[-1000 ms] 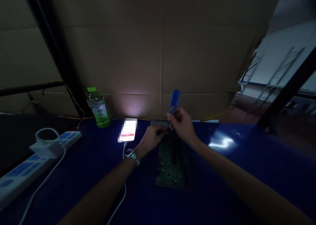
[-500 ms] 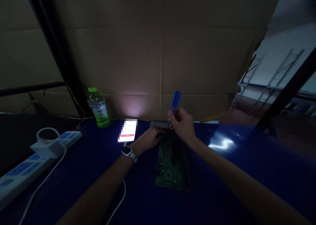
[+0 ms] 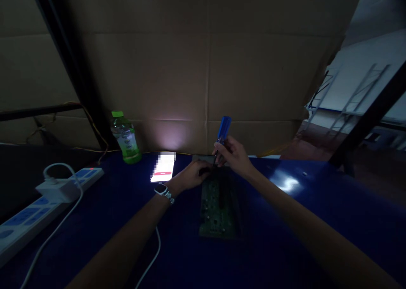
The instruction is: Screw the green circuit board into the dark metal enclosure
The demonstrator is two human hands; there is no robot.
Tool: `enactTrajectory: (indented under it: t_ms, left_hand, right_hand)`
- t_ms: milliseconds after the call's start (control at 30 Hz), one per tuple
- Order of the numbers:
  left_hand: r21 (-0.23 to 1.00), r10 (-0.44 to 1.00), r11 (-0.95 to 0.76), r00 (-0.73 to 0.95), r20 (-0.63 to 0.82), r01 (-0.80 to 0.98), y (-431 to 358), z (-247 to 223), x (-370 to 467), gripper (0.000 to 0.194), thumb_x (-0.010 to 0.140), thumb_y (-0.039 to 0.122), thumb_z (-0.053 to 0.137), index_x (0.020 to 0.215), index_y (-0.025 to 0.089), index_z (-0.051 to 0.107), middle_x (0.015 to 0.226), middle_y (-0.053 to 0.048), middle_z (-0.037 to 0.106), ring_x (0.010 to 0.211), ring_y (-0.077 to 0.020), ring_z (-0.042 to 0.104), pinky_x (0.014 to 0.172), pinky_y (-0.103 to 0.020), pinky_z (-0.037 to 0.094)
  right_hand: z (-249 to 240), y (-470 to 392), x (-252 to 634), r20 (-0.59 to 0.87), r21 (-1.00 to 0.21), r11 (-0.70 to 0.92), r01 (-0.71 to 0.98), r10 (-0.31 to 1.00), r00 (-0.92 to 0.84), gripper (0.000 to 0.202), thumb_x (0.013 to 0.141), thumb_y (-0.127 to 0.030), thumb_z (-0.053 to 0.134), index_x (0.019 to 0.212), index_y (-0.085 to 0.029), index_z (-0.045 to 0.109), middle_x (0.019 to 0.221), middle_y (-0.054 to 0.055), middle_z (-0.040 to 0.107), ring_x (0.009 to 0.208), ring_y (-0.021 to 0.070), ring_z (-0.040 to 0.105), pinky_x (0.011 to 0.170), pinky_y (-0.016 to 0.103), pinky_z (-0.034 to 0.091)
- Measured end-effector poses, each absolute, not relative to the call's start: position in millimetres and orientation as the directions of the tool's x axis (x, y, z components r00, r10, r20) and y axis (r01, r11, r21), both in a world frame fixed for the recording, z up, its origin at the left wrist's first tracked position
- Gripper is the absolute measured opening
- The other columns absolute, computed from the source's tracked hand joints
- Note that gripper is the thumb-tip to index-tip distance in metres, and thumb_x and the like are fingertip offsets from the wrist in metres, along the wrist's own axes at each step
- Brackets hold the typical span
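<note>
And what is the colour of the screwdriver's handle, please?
Blue. The screwdriver's handle shows best in the head view, above the right hand.

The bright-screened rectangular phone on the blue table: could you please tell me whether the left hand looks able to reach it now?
Probably yes: the left hand is close to the phone, with nothing visible between them, though it is occupied near the tip of the blue-handled screwdriver.

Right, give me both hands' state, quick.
Left hand: at the circuit board's far end; grip cannot be told.
Right hand: closed, holding the blue-handled screwdriver.
</note>
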State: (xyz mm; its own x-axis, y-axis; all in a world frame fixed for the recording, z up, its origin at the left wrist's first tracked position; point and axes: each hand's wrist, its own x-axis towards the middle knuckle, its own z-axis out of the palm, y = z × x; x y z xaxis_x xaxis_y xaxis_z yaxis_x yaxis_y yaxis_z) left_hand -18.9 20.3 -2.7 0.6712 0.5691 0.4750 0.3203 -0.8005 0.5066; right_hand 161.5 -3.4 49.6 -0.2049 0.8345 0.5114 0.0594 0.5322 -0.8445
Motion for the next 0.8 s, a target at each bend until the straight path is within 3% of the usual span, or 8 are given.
enactTrajectory:
  t_ms: [100, 200, 333, 433, 633, 800]
  left_hand:
    - [0.593, 0.628, -0.747, 0.613, 0.48, 0.301, 12, 3, -16, 0.02, 0.089, 0.016, 0.054, 0.102, 0.017, 0.068, 0.095, -0.004, 0.071, 0.084, -0.0174, 0.064, 0.077, -0.029, 0.048]
    - [0.605, 0.641, -0.734, 0.609, 0.467, 0.308, 10, 4, -18, 0.019, 0.092, 0.021, 0.052, 0.101, 0.018, 0.069, 0.091, -0.003, 0.071, 0.08, -0.0165, 0.064, 0.075, -0.029, 0.048]
    - [0.507, 0.611, -0.773, 0.663, 0.432, 0.382, 16, -2, -27, 0.024, 0.085, 0.011, 0.056, 0.103, 0.019, 0.069, 0.1, -0.004, 0.071, 0.087, -0.0178, 0.064, 0.078, -0.03, 0.048]
    - [0.443, 0.609, -0.783, 0.679, 0.409, 0.436, 20, -5, -29, 0.023, 0.084, 0.007, 0.054, 0.093, 0.019, 0.071, 0.094, -0.005, 0.071, 0.084, -0.0176, 0.064, 0.076, -0.029, 0.048]
    - [0.422, 0.607, -0.789, 0.673, 0.424, 0.446, 19, -5, -23, 0.024, 0.082, 0.003, 0.052, 0.087, 0.018, 0.071, 0.09, -0.004, 0.07, 0.081, -0.0171, 0.063, 0.077, -0.029, 0.047]
    - [0.418, 0.604, -0.79, 0.686, 0.406, 0.448, 19, -5, -23, 0.025, 0.08, 0.001, 0.051, 0.083, 0.017, 0.069, 0.09, -0.004, 0.069, 0.084, -0.0174, 0.063, 0.077, -0.029, 0.048]
  right_hand:
    - [50, -2, 163, 0.52, -0.839, 0.543, 0.038, 0.82, -0.239, 0.031, 0.084, -0.051, 0.06, 0.092, -0.022, 0.052, 0.077, 0.0, 0.064, 0.05, 0.0105, 0.06, 0.042, 0.023, 0.053]
    - [48, 0, 162, 0.525, -0.837, 0.547, 0.031, 0.817, -0.237, 0.031, 0.084, -0.05, 0.06, 0.093, -0.022, 0.052, 0.077, -0.001, 0.064, 0.05, 0.0103, 0.059, 0.042, 0.023, 0.052]
    - [45, -1, 158, 0.503, -0.857, 0.514, 0.03, 0.847, -0.172, 0.035, 0.082, -0.053, 0.062, 0.093, -0.022, 0.051, 0.074, -0.001, 0.064, 0.049, 0.01, 0.058, 0.04, 0.021, 0.05]
    - [44, -2, 154, 0.494, -0.866, 0.498, 0.041, 0.865, -0.086, 0.037, 0.08, -0.055, 0.063, 0.092, -0.021, 0.051, 0.073, 0.0, 0.065, 0.048, 0.0108, 0.058, 0.039, 0.022, 0.05]
    - [43, -8, 142, 0.517, -0.856, 0.504, 0.119, 0.846, 0.13, 0.039, 0.073, -0.053, 0.071, 0.082, -0.021, 0.051, 0.068, 0.001, 0.066, 0.044, 0.0121, 0.059, 0.04, 0.024, 0.049]
    - [42, -12, 137, 0.59, -0.802, 0.554, 0.224, 0.792, 0.157, 0.036, 0.077, -0.053, 0.066, 0.077, -0.019, 0.054, 0.066, 0.001, 0.066, 0.045, 0.0132, 0.061, 0.043, 0.025, 0.049]
